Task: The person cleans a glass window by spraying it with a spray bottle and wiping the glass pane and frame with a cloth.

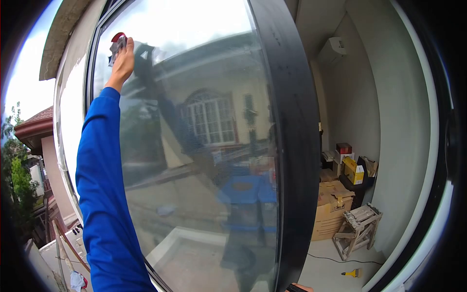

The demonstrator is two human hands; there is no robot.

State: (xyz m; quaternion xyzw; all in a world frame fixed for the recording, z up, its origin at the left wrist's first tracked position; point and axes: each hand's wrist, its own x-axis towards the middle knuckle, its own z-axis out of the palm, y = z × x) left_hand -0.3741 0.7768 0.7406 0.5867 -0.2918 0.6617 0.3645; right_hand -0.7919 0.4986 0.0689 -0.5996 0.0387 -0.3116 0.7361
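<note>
My left hand (122, 62), in a blue sleeve, is raised to the upper left of a tall glass pane (194, 160). Its fingers are closed on a crumpled grey and red cloth (117, 45), which rests against the glass. A wide black frame (292, 146) borders the pane on the right. Only a sliver of my right hand (303, 287) shows at the bottom edge, by the foot of that frame. The fingers there seem curled at a small dark piece; most of the hand is cut off.
Inside the room on the right are cardboard boxes (332, 207), a yellow box (353, 170), a small wooden stool (359, 228) and a yellow-handled brush (352, 273) on the floor near a cable. Outside on the left, a roof (36, 121) and poles (68, 248) show. The pane carries reflections.
</note>
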